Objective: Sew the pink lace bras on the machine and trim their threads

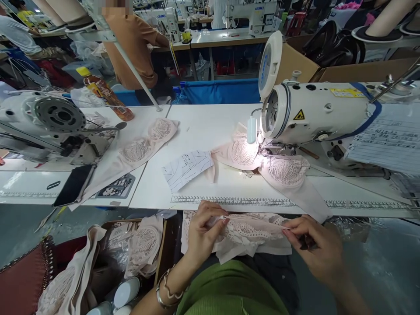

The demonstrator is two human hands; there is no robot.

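Observation:
Below the table's front edge, a pale pink lace piece (249,227) is stretched over the lap between both hands. My left hand (206,227) pinches its left end between thumb and fingers. At the other end, my right hand (311,245) grips the edge, with something dark in the palm that I cannot make out. On the table, a pale pink lace bra (284,170) lies under the needle area of a lit white sewing machine (305,109). A patterned paper piece (188,168) lies at its left. A printed ruler strip (229,201) runs along the front edge.
A second sewing machine (42,127), a phone (74,186), another bra piece (138,151) and a tilted drink bottle (105,94) are at the left. Below stands a box of lace cups (144,245). A person (131,48) in a brown shirt sits beyond the table.

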